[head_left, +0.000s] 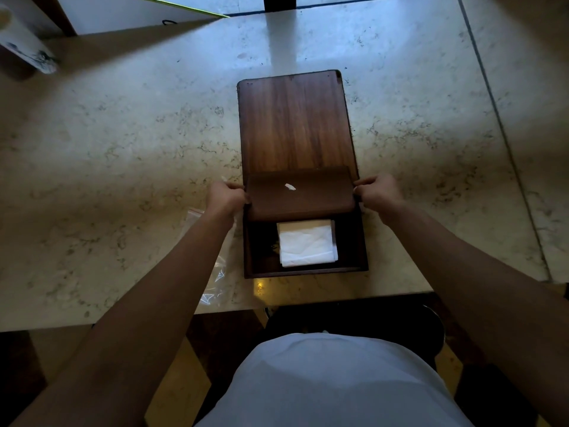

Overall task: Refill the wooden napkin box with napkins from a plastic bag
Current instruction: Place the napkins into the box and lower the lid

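Left hand point(226, 195) and right hand point(377, 192) each pinch a side edge of the wooden lid point(300, 194); between the wrists, folded napkins point(306, 243) lie in the open napkin box point(351, 241).

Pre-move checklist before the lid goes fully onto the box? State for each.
1. Napkins inside the box: ok.
2. Napkins below the rim, so the lid clears: cannot tell.
3. Left hand on the lid's left edge: ok.
4. Right hand on its right edge: ok.
5. White scrap on the lid: not ok, remove.
6. Plastic bag clear of the box: ok.
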`<state>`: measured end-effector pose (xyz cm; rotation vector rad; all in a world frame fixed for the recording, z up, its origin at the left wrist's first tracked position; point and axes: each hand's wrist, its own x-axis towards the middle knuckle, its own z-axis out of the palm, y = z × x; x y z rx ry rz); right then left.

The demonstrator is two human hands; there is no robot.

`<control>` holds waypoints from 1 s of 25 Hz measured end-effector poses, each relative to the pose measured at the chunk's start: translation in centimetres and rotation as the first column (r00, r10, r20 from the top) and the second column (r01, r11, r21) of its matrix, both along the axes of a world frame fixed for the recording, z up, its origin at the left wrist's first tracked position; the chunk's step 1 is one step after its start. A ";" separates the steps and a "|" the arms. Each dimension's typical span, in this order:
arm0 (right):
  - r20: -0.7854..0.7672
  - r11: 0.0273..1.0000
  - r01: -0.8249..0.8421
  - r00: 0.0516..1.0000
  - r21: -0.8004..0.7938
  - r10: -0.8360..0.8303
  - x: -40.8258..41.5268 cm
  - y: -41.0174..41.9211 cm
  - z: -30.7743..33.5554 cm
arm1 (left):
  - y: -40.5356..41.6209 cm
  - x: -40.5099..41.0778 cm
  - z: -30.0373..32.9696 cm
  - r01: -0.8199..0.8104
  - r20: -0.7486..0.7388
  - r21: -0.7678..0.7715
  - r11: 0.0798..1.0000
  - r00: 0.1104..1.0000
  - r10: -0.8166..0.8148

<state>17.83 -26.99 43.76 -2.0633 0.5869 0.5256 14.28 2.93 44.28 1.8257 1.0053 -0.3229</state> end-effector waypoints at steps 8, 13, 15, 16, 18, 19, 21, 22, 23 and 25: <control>0.096 0.946 0.032 0.993 0.322 -0.066 -0.9 -1.8 2.9 | 1.0 -1.2 4.3 -0.076 0.259 -0.168 0.983 0.959 0.118; 0.089 0.878 0.052 0.990 0.476 -0.107 -3.6 -2.9 4.5 | 1.3 -4.3 5.7 -0.051 0.297 -0.302 0.952 0.944 0.144; 0.061 0.853 0.076 0.990 0.516 -0.125 -4.6 -3.2 5.0 | 1.2 -5.3 6.0 -0.066 0.271 -0.342 0.937 0.948 0.165; 0.051 0.841 0.093 0.989 0.533 -0.141 -5.0 -3.2 5.1 | 1.2 -5.8 6.1 -0.075 0.256 -0.371 0.926 0.950 0.180; 0.015 0.814 0.134 0.985 0.565 -0.173 -5.8 -3.5 5.5 | 1.6 -7.0 6.1 -0.095 0.217 -0.440 0.893 0.954 0.209; -0.009 0.806 0.151 0.984 0.573 -0.177 -6.2 -3.6 5.6 | 1.8 -7.6 6.1 -0.095 0.199 -0.471 0.877 0.957 0.211; -0.064 0.805 0.178 0.983 0.566 -0.172 -7.0 -3.9 5.6 | 2.1 -8.9 5.9 -0.078 0.174 -0.506 0.859 0.966 0.190; -0.088 0.813 0.193 0.981 0.550 -0.173 -7.5 -4.1 5.5 | 2.2 -9.4 5.7 -0.071 0.164 -0.505 0.860 0.971 0.176; -0.111 0.824 0.208 0.978 0.528 -0.176 -8.0 -4.3 5.3 | 2.2 -10.0 5.6 -0.064 0.154 -0.490 0.869 0.975 0.159; -0.158 0.845 0.226 0.973 0.484 -0.169 -9.0 -4.6 4.9 | 2.0 -11.0 5.1 -0.048 0.134 -0.442 0.896 0.984 0.119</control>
